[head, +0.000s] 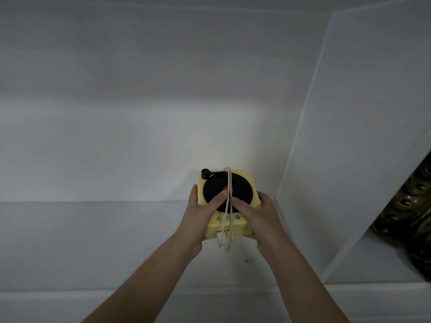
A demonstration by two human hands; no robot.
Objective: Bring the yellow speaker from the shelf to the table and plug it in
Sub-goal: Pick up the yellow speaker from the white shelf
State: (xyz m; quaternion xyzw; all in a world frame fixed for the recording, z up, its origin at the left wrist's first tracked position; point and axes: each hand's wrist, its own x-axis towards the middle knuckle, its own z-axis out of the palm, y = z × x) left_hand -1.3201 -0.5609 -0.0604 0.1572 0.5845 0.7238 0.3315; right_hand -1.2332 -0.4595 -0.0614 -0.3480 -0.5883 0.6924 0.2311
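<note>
The yellow speaker [229, 203] is sitting a little right of the frame's centre, low in the picture, inside a white shelf [93, 241] compartment near its right side wall. The person is holding it between both hands: the left hand [198, 217] is pressing on its left side and the right hand [258, 217] on its right side, so the speaker is lying directly between the two palms, equally near to each. The fingers [218, 199] of both hands are closed around the body, with the thumbs lying on the black disc [238, 185] on top, which is facing up toward the camera. A white cable [227, 220] is running over the top from the far edge to the near edge and is hanging as a loop below the front face, between the wrists. Whether the speaker is touching the shelf floor or is already lifted cannot be told. The coming move is probably a pull toward the bottom of the frame, out of the shelf; the loose loop could slip off.
</note>
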